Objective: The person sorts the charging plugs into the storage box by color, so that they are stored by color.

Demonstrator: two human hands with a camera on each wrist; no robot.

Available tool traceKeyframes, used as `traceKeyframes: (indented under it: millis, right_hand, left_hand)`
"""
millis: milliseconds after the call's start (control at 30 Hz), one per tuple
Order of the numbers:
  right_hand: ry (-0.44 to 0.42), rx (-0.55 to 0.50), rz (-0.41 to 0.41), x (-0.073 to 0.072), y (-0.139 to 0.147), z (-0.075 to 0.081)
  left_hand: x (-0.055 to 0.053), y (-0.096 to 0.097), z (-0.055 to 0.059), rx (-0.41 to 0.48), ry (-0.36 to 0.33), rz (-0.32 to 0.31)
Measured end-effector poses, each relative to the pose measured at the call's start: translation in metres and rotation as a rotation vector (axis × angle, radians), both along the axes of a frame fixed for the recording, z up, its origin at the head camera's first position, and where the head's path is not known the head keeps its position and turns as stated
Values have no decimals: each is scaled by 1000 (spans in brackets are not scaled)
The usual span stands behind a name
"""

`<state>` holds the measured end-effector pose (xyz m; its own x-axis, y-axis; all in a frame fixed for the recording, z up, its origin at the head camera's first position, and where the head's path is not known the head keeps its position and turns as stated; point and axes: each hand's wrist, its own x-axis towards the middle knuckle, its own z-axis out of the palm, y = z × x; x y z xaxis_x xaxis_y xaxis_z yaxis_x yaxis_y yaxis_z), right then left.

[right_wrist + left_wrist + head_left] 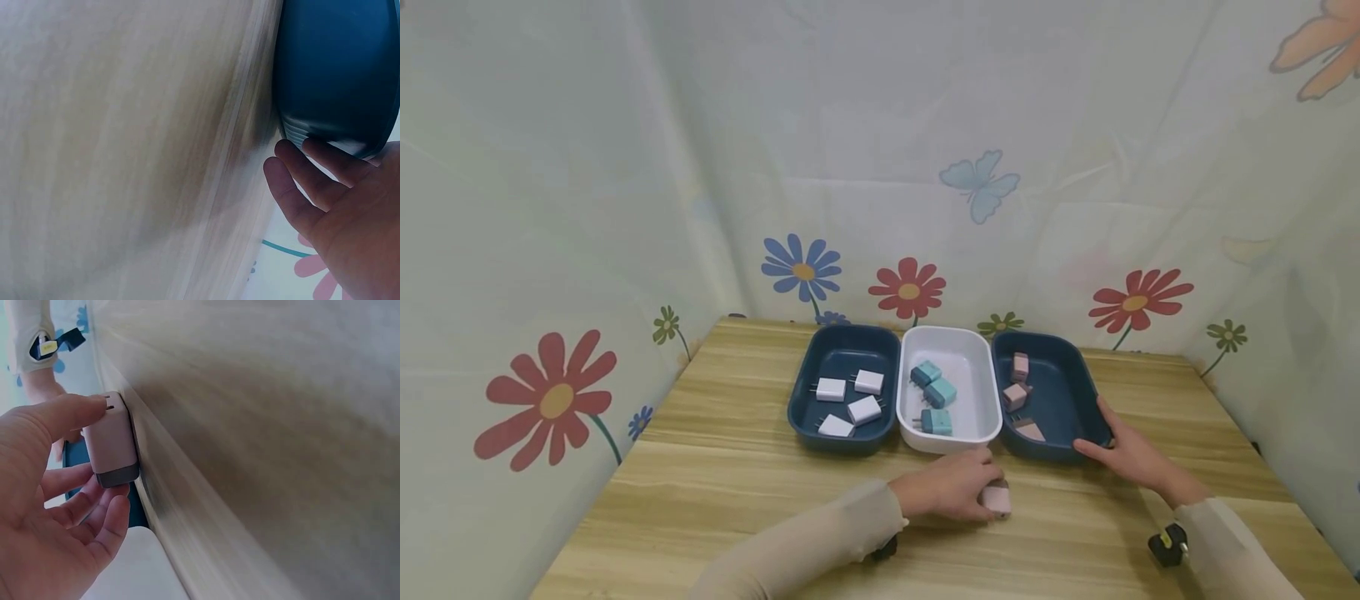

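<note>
My left hand [951, 486] pinches a pink charger plug [996, 499] low over the table, in front of the white tray [975, 442]. The left wrist view shows the thumb on the plug's slotted end and fingers at its dark grey end. At the near right corner of the right-hand dark blue tray [1071, 375] is my right hand [1131, 454], thumb by the front rim. Its fingers extend along the tray's outer wall in the right wrist view. Inside that tray, several pink plugs [1015, 396] lie along the left side.
Left of the white tray, which holds several teal plugs [940, 392], stands another dark blue tray [801, 417] with several white plugs [865, 410]. All three trays stand side by side on the wooden table [700, 467], near a flowered curtain [880, 167] at the back.
</note>
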<state>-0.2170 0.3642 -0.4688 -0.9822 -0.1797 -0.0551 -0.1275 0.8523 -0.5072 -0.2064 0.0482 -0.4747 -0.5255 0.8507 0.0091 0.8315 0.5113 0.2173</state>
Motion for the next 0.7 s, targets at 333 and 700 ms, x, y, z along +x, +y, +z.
traceKeyframes:
  millis: [333,700]
  right_hand:
    - [-2,-1,3,0,-1,1]
    - [-20,-8,3,0,-1,3]
  left_hand:
    - [5,2,6,32,-43,-36]
    - [3,12,26,60,-31,-48]
